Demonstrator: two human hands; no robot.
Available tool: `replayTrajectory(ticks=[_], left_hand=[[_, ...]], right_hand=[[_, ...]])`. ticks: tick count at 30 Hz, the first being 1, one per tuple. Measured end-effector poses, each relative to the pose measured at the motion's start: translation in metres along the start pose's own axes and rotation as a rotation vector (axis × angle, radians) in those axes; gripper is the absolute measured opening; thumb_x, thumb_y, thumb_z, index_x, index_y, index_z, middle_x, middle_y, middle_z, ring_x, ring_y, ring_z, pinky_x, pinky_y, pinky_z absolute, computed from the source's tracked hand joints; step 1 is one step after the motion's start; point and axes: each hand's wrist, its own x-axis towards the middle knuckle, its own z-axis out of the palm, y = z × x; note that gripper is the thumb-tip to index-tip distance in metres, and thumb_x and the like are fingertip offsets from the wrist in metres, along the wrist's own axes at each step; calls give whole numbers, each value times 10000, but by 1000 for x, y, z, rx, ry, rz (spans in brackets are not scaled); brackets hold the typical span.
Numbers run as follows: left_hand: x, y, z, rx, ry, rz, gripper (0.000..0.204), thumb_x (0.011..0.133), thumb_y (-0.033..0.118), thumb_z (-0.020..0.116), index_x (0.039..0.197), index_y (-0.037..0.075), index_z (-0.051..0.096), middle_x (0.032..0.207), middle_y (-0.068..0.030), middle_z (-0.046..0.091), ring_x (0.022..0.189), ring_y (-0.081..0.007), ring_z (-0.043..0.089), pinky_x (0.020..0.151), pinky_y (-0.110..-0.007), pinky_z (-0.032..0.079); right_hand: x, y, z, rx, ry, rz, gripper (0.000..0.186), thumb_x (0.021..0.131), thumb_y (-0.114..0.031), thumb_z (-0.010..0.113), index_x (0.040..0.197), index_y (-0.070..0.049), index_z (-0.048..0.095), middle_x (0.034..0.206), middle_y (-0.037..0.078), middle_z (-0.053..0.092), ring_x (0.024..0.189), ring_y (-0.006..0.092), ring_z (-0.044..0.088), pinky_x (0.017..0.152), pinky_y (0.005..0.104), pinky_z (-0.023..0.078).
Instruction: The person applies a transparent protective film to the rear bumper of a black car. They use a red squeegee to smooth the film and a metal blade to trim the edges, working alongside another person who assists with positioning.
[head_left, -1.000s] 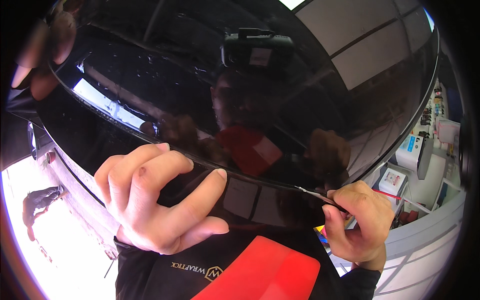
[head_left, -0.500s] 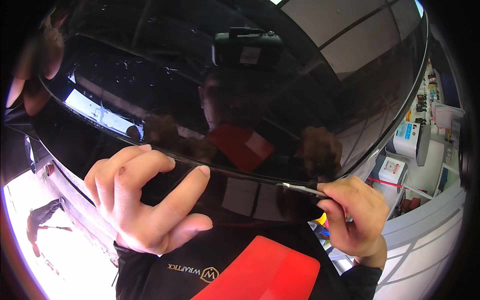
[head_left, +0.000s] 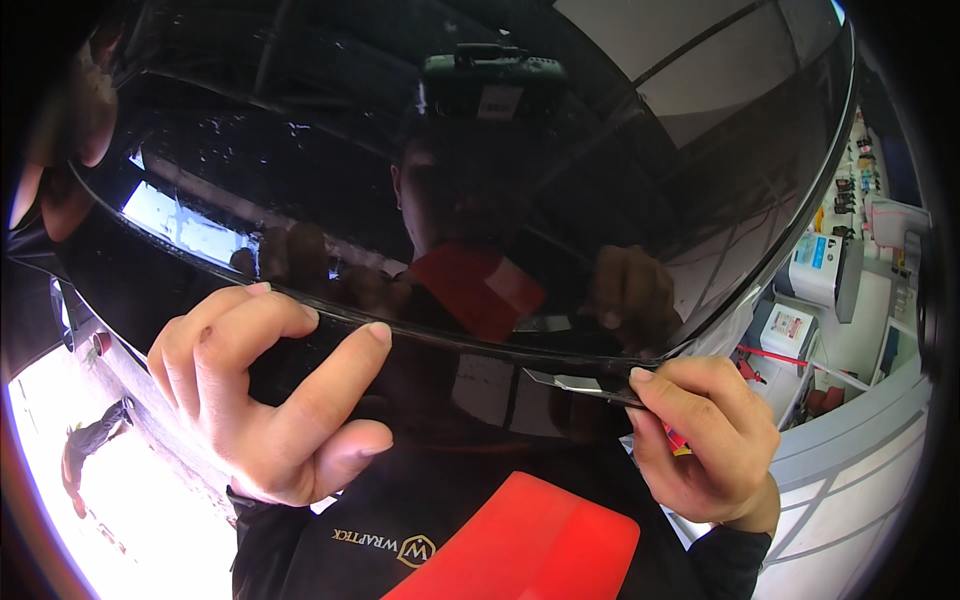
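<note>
A glossy black curved car panel point(head_left: 330, 180) fills the upper view, with a thin edge line point(head_left: 450, 343) running across it. My left hand point(head_left: 265, 390) is open, its fingertips resting at that line left of the middle. In my right hand point(head_left: 710, 430), a utility knife point(head_left: 572, 383) is pinched between thumb and fingers. Its pale pointed blade aims left, just below the edge line; whether it touches the panel I cannot tell. Most of the knife's handle is hidden in the hand. Clear film point(head_left: 725, 325) shows at the panel's right edge.
Another person's hand point(head_left: 95, 115) is by the panel at the far left. Boxes point(head_left: 785, 330) and a machine point(head_left: 812, 268) stand on the right. A person in dark clothes point(head_left: 90, 440) is in the bright area at lower left. Red material point(head_left: 530, 540) hangs over my black top.
My left hand has slid a little left along the edge. The knife has shifted left and slightly down, with more of its blade face showing.
</note>
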Motion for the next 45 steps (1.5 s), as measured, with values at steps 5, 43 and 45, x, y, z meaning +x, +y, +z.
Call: replayTrajectory(ticks=[5, 43, 45], left_hand=[[-1, -2, 0, -1, -3, 4, 492, 1085, 605, 562, 1099, 218, 865, 1051, -83, 647, 1004, -270, 658, 886, -399, 462], [1, 2, 1, 5, -9, -10, 536, 1104, 623, 505, 1066, 227, 865, 1047, -89, 618, 1015, -271, 630, 905, -414, 486], [2, 3, 1, 3, -4, -17, 542, 1104, 626, 503, 1057, 226, 866, 1040, -89, 614, 1019, -269, 626, 911, -415, 499]], right_hand=[[0, 1, 9, -8, 24, -28, 390, 699, 135, 862, 1077, 97, 772, 892, 153, 694, 686, 264, 691, 575, 321, 550], [-3, 6, 8, -45, 41, -39, 417, 684, 134, 857, 1092, 109, 773, 886, 155, 686, 687, 267, 677, 575, 326, 533], [-4, 7, 6, -48, 36, -35, 417, 684, 133, 857, 1092, 109, 774, 884, 156, 686, 688, 268, 678, 576, 327, 536]])
